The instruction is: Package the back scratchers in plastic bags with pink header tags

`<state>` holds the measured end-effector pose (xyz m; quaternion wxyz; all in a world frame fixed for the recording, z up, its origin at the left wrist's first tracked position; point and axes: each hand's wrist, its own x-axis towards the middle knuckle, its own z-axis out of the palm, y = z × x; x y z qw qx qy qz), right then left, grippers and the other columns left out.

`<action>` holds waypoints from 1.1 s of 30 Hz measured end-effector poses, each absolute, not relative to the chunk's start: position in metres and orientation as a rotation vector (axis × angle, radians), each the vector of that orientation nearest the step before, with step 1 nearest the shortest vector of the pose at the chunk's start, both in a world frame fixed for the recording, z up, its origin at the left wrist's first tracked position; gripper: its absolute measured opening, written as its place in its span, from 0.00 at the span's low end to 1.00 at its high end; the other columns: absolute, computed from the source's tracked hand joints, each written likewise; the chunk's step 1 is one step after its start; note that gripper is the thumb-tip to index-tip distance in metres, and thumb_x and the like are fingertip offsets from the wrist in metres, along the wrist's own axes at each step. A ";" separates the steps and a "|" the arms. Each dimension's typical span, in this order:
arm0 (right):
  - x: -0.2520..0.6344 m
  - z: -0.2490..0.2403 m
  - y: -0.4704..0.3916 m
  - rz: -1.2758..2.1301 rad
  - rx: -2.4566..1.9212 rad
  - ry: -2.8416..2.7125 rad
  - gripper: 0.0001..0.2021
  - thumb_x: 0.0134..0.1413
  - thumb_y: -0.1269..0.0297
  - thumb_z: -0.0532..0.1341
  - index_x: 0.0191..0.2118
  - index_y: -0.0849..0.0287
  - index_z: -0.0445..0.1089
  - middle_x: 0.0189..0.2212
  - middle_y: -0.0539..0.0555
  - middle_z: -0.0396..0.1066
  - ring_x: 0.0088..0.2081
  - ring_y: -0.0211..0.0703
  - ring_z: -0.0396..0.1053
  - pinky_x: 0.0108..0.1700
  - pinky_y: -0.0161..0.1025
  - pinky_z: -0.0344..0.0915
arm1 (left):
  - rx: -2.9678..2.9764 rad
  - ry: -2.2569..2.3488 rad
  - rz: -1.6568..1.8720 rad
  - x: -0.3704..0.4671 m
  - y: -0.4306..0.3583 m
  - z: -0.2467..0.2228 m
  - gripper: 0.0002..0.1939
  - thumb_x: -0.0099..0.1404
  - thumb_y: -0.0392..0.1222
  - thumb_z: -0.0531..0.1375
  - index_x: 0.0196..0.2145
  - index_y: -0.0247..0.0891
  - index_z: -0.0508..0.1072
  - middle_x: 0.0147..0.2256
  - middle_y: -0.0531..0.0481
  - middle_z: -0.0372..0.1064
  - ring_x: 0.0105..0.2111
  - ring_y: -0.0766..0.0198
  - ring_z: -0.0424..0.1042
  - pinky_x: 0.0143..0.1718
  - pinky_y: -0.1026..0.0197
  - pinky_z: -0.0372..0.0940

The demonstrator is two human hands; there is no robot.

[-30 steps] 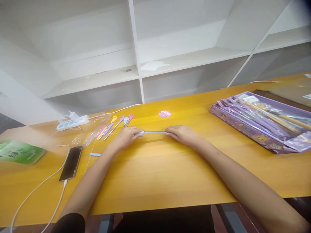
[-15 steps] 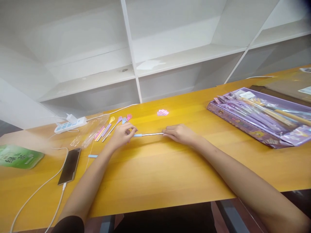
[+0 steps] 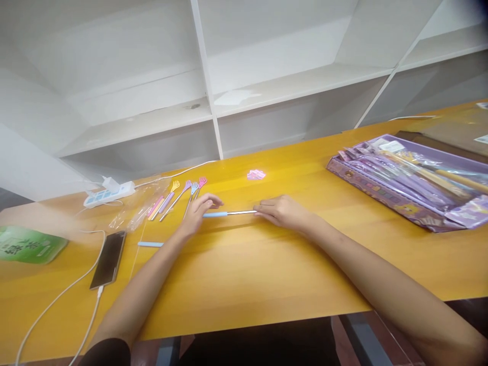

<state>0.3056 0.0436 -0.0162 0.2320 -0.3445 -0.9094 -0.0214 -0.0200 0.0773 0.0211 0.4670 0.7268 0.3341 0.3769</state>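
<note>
A thin metal rod with a light blue sleeve point(image 3: 216, 214) lies level between my two hands. My right hand point(image 3: 282, 210) pinches the bare metal end. At the sleeve's left end is my left hand point(image 3: 198, 211), its fingers apart and curved above the sleeve. Left of it lie small hand-shaped heads on rods: yellow point(image 3: 175, 185), purple point(image 3: 187, 185), blue point(image 3: 194, 188) and pink point(image 3: 203, 181). Beside them are coloured sleeves point(image 3: 165, 203). Another light blue sleeve point(image 3: 150, 244) rests near my left forearm.
Pink paper pieces point(image 3: 256, 175) lie behind my hands. A purple box point(image 3: 385, 195) of wrapped items stands right. On the left are a power strip point(image 3: 109, 194), clear plastic point(image 3: 143, 211), a phone point(image 3: 109, 260) with its cable and a green package point(image 3: 32, 245). White shelving point(image 3: 217, 137) stands behind.
My left hand has opened and moved slightly left, baring more of the blue sleeve on the rod. My right hand still holds the metal end. The view has shifted slightly.
</note>
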 end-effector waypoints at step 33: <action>0.251 -0.031 0.009 0.140 -0.851 -2.371 0.21 0.78 0.56 0.50 0.38 0.58 0.76 0.27 0.52 0.75 0.26 0.37 0.66 0.28 0.38 0.51 | 1.907 0.773 1.028 0.004 0.035 0.011 0.19 0.76 0.52 0.52 0.39 0.37 0.77 0.37 0.45 0.77 0.37 0.57 0.75 0.42 0.55 0.69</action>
